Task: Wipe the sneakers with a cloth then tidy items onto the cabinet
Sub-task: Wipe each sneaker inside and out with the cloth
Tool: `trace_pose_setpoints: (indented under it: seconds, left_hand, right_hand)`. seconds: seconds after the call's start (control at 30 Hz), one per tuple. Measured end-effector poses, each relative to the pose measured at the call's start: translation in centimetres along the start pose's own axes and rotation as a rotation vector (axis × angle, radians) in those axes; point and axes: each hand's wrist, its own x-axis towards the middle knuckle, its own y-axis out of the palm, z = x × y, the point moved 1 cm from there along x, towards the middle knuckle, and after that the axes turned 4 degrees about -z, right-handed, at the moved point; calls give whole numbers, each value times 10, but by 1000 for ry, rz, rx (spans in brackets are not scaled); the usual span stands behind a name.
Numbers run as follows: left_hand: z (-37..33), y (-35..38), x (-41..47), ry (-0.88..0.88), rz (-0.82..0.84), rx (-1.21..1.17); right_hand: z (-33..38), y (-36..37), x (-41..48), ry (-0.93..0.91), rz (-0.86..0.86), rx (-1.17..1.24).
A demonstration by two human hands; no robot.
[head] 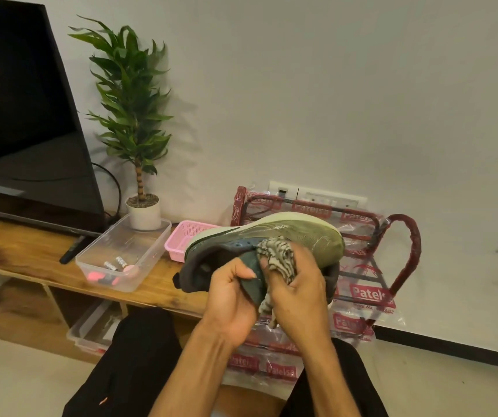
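While my left hand [229,291] pinches the sneaker [272,236] tongue, its long axis runs 9-to-3; my right hand [297,284], nearer, clutches the cloth [275,254] at 3.

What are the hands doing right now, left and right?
Left hand: closed on the green sneaker, gripping its tongue.
Right hand: closed on the striped cloth, pressed against the sneaker.

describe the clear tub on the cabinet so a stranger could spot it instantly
Find the wooden cabinet under the TV. Just right of the TV, in front of the white potted plant, sits the clear tub. Unlike the pink basket beside it, it is see-through, holding batteries and something pink.
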Motion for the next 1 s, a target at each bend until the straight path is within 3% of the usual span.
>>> trace_pose_setpoints:
  seconds: [0.1,0.27,0.33,0.4,0.53,0.6,0.77,1.0]
  left_hand:
    - [-1,-1,-1,36,-10,-16]
    - [1,-2,3,11,-53,-70]
    - [0,-1,5,30,-64,-69]
    - [0,-4,4,38,-70,-47]
    - [-3,-15,4,-15,-138,-41]
    - [-5,-16,4,-61,-144,-54]
    - [-7,-18,9,-26,-152,-155]
    - [0,-12,8,-42,-117,-68]
  right_hand:
    - [-1,-1,-1,-97,77,-35]
    - [-7,1,12,-114,-199,-138]
    - [-5,2,10,-66,-214,-135]
    - [-4,4,8,9,-77,-126]
    - [5,-6,8,112,392,87]
    - [4,-13,7,164,458,260]
    - [-16,-29,20,227,-62,122]
    - [-12,-6,18,-72,-126,-231]
